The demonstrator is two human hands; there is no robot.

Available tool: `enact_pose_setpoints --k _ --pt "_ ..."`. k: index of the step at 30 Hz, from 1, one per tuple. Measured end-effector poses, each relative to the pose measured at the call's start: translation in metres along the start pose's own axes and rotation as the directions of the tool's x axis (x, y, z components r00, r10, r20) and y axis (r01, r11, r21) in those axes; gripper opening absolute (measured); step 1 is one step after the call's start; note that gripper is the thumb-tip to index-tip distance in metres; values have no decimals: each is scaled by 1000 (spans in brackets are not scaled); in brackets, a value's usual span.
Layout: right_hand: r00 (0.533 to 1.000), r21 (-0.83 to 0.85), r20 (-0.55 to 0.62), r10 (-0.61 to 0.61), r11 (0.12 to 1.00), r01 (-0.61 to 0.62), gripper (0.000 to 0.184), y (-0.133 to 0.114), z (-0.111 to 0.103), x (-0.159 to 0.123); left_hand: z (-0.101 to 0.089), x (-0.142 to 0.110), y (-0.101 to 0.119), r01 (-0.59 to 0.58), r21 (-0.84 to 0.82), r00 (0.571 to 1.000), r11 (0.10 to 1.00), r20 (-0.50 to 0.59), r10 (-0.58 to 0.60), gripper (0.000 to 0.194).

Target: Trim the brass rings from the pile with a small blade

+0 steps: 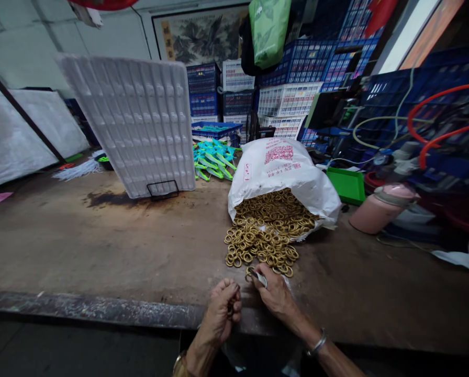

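Note:
My left hand (pixel 222 308) is curled closed just above the table's front edge. Something small and brownish shows in its palm, too dark to make out. Beside it, my right hand (pixel 274 289) grips a small tool (pixel 259 277) with a dark tip and a pale, flat side. At the tool's tip is a single brass-coloured ring (pixel 249 274), and I cannot tell whether it is hooked or only touched. Just beyond both hands lies a heap of brass-coloured rings (pixel 264 246). They spill from the open mouth of a white woven sack (pixel 285 162) lying on its side.
On the wooden table (pixel 101 251), a stack of ribbed clear plastic trays (pixel 140 120) leans upright in a black wire stand (pixel 162 189). Behind are green and turquoise plastic pieces (pixel 214 157). To the right are a green tray (pixel 345 185) and a pink cylinder (pixel 383 208).

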State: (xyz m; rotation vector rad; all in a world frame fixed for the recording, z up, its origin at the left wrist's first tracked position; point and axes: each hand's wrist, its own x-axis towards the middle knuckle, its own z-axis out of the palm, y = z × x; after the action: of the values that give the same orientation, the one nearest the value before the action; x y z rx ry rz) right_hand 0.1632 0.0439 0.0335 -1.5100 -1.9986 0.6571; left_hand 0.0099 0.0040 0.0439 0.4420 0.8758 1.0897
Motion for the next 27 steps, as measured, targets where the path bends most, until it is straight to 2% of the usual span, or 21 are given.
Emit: enact_pose_setpoints --k 4,10,13,15,19,21,25,27 --pt "998 47 27 -56 997 55 11 -18 -5 -7 2 6 -5 -60 192 992 979 -93 80 36" --pt "991 7 106 -83 997 83 10 -25 -3 -10 6 4 -1 -91 367 993 926 -42 114 39" --pt "994 76 101 -30 997 22 10 -26 -1 -9 5 4 0 -103 424 989 900 -54 138 37" --pt "993 170 111 36 984 -55 18 -28 1 -7 4 6 -2 -136 456 982 880 -55 181 35" --pt "971 300 180 155 932 -204 25 -30 4 -4 2 9 -8 -257 475 959 841 21 282 32" --pt "964 327 192 185 914 -241 25 -29 6 -2 3 8 -8 -252 468 963 847 33 269 33" --pt "961 365 190 200 895 -258 26 -22 11 -1 5 5 -4 -104 439 992 892 -22 127 35" --pt "963 377 184 198 890 -255 26 -20 14 -1 5 4 -3 -69 401 996 914 -24 86 36"
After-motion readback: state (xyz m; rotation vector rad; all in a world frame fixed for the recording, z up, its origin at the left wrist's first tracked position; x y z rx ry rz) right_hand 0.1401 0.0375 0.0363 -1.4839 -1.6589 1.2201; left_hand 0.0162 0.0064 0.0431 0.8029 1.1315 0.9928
